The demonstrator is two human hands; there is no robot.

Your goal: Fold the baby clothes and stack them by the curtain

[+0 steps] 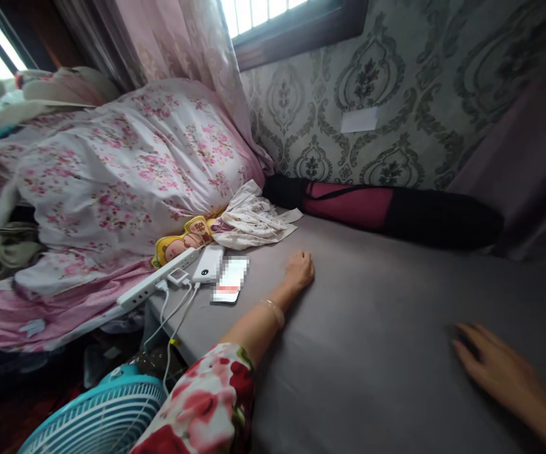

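Observation:
My left hand (300, 270) is curled into a fist and rests on the grey sheet (372, 302); its fingertips are tucked out of sight. A clear bangle circles that wrist, below a floral sleeve. Beside it on the left lies a phone (230, 280) with a lit, blurred-out screen. At the right, my right hand (495, 366) is over the same sheet, slightly smeared by motion. Its thumb and fingers are apart, and no object shows between them. Whether it touches the sheet I cannot tell.
A white power bank (208, 263), a charger (178, 276) and a power strip (157, 277) with cables lie at the left edge. Behind them are a yellow cartoon cushion (183, 243) and crumpled cloth (249, 221). A black-and-maroon long bag (348, 205) lies along the wall. A blue fan (98, 413) stands below.

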